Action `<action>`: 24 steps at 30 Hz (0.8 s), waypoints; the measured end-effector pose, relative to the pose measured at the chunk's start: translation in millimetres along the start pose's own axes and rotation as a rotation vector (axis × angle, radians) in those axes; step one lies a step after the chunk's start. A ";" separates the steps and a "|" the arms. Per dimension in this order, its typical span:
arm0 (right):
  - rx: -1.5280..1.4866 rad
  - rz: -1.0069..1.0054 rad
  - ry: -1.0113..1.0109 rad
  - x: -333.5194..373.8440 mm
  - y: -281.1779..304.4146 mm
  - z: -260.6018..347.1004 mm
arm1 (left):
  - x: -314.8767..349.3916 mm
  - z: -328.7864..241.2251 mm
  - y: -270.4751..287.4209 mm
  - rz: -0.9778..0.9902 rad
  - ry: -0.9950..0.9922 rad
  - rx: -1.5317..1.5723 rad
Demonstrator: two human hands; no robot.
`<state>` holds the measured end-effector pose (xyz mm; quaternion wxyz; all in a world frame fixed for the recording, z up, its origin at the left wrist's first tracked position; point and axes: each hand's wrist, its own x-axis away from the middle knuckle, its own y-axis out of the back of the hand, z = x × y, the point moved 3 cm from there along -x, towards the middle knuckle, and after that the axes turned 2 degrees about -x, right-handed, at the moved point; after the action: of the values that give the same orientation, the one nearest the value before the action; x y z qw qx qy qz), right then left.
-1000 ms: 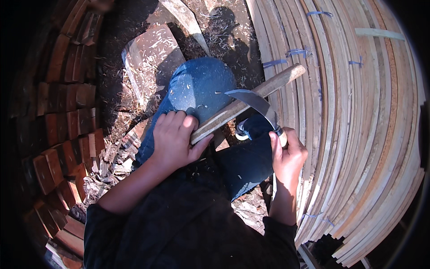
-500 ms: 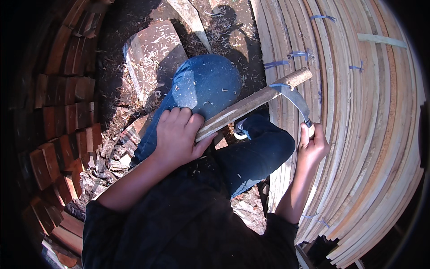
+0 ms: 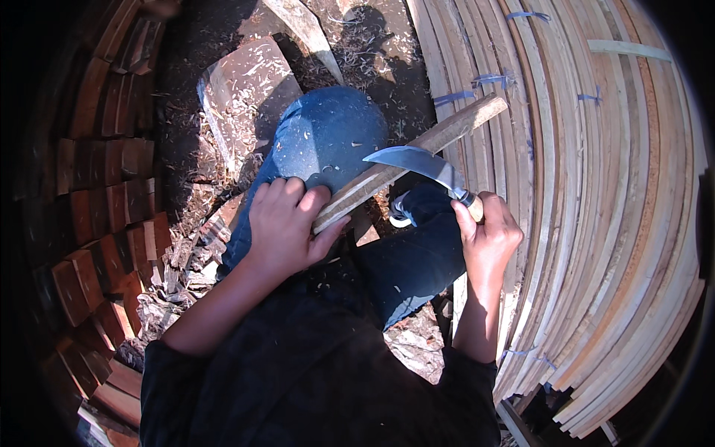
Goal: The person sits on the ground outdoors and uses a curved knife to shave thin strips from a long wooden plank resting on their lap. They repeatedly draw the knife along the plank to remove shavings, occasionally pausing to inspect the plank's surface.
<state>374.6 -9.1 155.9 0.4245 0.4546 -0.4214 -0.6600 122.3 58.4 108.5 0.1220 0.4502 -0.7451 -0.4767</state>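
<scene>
My left hand (image 3: pixel 287 223) is closed around the near end of a wooden stick (image 3: pixel 454 128), which slants up and to the right past my raised knee. Bark-brown and pale shaved faces show along the stick. My right hand (image 3: pixel 491 237) grips the short wooden handle of a sickle (image 3: pixel 421 164). Its curved steel blade lies across the middle of the stick, with the tip pointing left over my knee. Whether the edge bites into the wood cannot be seen.
Bundles of long thin wooden strips (image 3: pixel 581 186), tied with blue cord, fill the right side. Stacked reddish wood blocks (image 3: pixel 112 208) line the left. Shavings cover the ground around a flat board (image 3: pixel 257 93), and a pale wood piece (image 3: pixel 305 33) lies farther off.
The sickle has come from near the stick's far end down toward its middle, my right hand moving left and nearer. The stick tilts up slightly more, still in my left hand.
</scene>
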 end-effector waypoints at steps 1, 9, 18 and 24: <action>0.009 -0.012 0.006 -0.8 0.0 -0.5 | -0.6 -0.1 -0.2 0.001 -0.004 -0.002; 0.205 -0.521 -0.691 25.4 99.0 -189.5 | -0.8 7.1 3.8 -0.042 -0.024 0.011; -0.341 0.011 -0.318 32.1 -7.5 1.8 | 1.5 -0.9 -3.4 -0.016 -0.039 0.008; -0.211 0.003 -0.121 11.8 -18.9 2.0 | 0.1 1.5 -1.7 -0.031 -0.042 0.013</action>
<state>366.7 -14.6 135.7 0.4449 0.3661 -0.3750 -0.7262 122.2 58.9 106.4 0.0962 0.4523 -0.7436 -0.4830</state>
